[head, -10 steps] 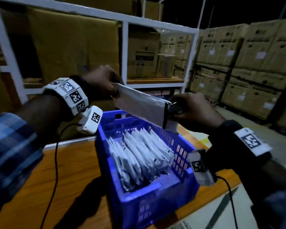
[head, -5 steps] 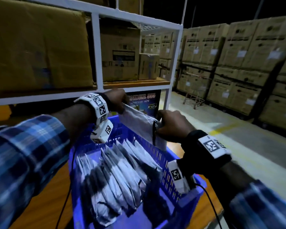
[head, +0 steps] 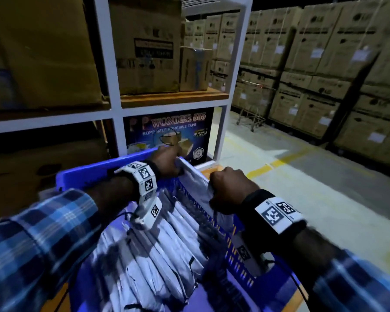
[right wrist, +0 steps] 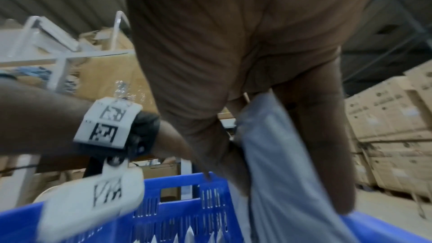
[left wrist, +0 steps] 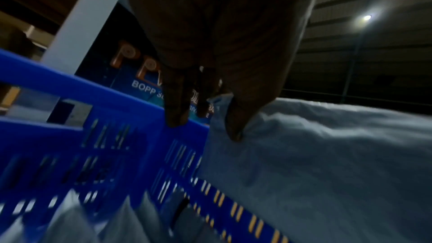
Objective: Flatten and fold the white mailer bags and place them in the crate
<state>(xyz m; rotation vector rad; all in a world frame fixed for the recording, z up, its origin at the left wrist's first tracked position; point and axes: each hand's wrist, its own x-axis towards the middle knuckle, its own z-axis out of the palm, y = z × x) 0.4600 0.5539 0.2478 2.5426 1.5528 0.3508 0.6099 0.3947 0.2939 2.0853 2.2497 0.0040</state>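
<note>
A folded white mailer bag [head: 195, 185] [left wrist: 315, 163] [right wrist: 275, 154] hangs down inside the right wall of the blue crate [head: 88, 174] [left wrist: 70, 99] [right wrist: 175, 197]. My left hand [head: 167, 162] [left wrist: 210, 99] pinches its far top corner at the crate's back right corner. My right hand [head: 229, 190] [right wrist: 268, 136] grips its near top edge, thumb and fingers on either side. Several folded white mailer bags [head: 158, 251] stand in a row inside the crate.
A white shelf rack [head: 113, 64] with cardboard boxes and a tape carton [head: 169, 134] stands just behind the crate. Stacked cardboard boxes [head: 324, 64] line the far right across an open floor. The orange table edge [head: 212, 171] shows beside the crate.
Both hands have lowered the bag from above the crate down to its right wall. The view has tipped forward over the crate.
</note>
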